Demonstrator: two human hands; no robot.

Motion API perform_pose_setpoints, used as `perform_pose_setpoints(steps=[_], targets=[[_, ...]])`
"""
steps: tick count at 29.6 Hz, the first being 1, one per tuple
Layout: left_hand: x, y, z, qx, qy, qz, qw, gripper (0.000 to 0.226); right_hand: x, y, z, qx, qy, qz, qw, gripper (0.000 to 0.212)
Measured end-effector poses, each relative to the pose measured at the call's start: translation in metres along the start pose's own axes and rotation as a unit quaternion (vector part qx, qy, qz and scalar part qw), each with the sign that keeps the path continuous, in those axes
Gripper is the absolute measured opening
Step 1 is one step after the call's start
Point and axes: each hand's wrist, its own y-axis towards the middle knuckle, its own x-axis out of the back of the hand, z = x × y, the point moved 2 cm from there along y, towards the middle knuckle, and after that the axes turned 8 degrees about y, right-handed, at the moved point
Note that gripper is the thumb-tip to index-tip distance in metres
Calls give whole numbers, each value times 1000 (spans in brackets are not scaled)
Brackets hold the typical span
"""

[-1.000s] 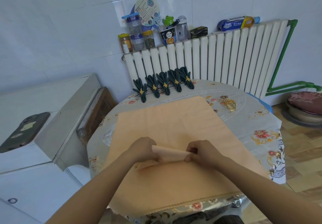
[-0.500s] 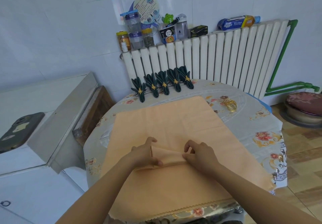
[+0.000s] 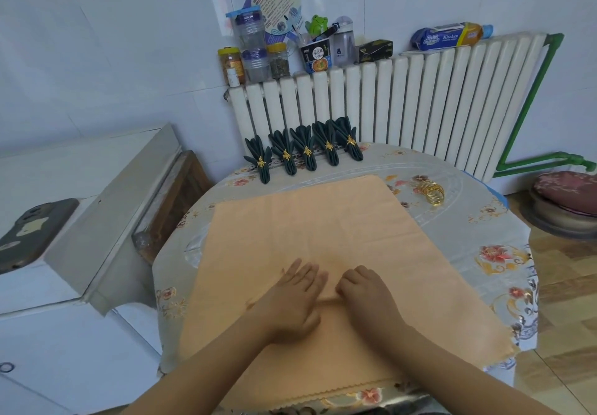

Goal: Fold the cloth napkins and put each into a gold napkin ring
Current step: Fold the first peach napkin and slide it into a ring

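Fingers of the left hand (image 3: 292,295) lie straight and flat on the peach napkin (image 3: 323,237), likely pinning a small pleat beside them. Right hand (image 3: 365,292) fingers curl onto that ridge, apparently pinching it. Gold rings (image 3: 432,192) wait well beyond the fingertips.

bench with floral cover
the bench (image 3: 484,240) carries an orange napkin (image 3: 323,220) spread flat; beyond the napkin a row of five dark green ringed napkins (image 3: 305,153), to the napkin's right loose gold rings (image 3: 432,192).
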Motion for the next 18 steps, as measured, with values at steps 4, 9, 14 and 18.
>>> perform_pose_setpoints(steps=[4, 9, 14, 18], targets=[[-14, 1, -5, 23, -69, -41, 996, 86, 1, -14, -1, -3, 14, -5, 1000, 31], [-21, -1, 9, 7, -137, -59, 989, 82, 10, -27, -15, -24, 100, 33, 994, 23], [-18, 3, 13, 9, -218, -78, 973, 49, 18, -11, -21, 7, 76, 64, 995, 17], [-6, -4, 13, -3, -197, -162, 967, 38, 13, -8, -20, 67, 10, 69, 995, 24]])
